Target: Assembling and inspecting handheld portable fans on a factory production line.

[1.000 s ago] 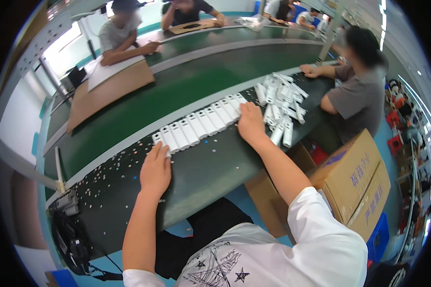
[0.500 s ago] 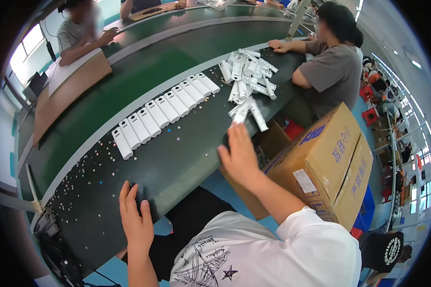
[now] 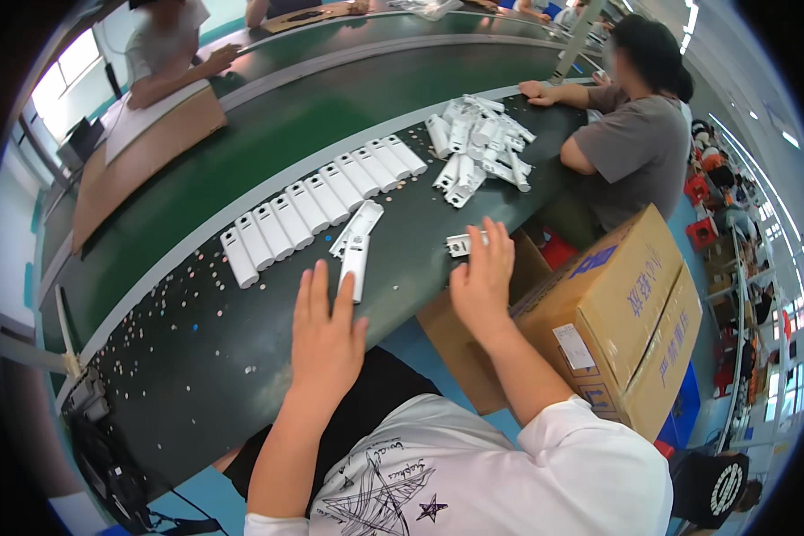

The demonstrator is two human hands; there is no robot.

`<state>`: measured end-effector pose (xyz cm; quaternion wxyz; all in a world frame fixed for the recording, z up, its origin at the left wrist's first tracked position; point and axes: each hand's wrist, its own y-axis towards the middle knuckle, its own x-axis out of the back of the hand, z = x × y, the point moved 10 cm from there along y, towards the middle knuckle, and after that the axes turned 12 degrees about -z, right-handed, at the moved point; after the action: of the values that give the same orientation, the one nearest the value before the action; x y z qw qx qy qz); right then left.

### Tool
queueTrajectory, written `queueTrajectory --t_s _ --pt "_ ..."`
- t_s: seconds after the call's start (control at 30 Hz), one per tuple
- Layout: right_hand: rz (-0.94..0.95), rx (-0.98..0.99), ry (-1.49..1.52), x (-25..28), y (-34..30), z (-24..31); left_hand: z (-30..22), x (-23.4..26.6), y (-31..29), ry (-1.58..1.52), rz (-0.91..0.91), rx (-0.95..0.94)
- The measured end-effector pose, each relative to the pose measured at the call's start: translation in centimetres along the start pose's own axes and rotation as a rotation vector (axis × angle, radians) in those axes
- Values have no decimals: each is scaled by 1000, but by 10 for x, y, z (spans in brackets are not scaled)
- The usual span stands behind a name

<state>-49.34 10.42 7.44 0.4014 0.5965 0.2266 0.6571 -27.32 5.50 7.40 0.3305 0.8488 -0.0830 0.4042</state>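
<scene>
A carton (image 3: 618, 313) is placed at the right; brown board (image 3: 143, 179) is topped by a white sheet (image 3: 152, 123); cables (image 3: 107, 460) are bunched at lower left.

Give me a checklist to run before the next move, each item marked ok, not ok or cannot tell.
1. Row side by side: ok.
2. Loose pieces aligned with it: not ok, two lie askew in front.
3. Left hand gripping one: cannot tell, contact unclear.
4. Right hand gripping the single piece: cannot tell, fingers hide part.
5. Co-worker's hand off the pile: ok.
6. No specks near the row: not ok, many around its left end.
</scene>
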Motion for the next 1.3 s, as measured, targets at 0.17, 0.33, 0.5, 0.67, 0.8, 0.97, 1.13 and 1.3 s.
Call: queueTrajectory --t_s 0.17,0.33,0.5,0.67,0.8,0.97,1.13,1.3 --pt "40 48 181 -15 6 3 -1 -30 16 22 -28 -131" --pt "53 66 161 -41 5 29 -5 -27 0 16 10 -146" --pt "338 -299 744 -58 2 49 -4 15 -37 -16 -103 -102" --pt "694 -465 1009 -74 -16 115 31 37 -46 182 -131 76" --pt "194 148 660 -50 9 143 30 48 -37 182 -185 68" --pt "329 -51 684 -72 2 125 44 51 -43 114 -271 164" --pt "696 -506 1043 -95 -26 151 46 48 -50 111 -219 145" --pt "145 230 611 -47 2 176 45 49 -51 99 -213 154"
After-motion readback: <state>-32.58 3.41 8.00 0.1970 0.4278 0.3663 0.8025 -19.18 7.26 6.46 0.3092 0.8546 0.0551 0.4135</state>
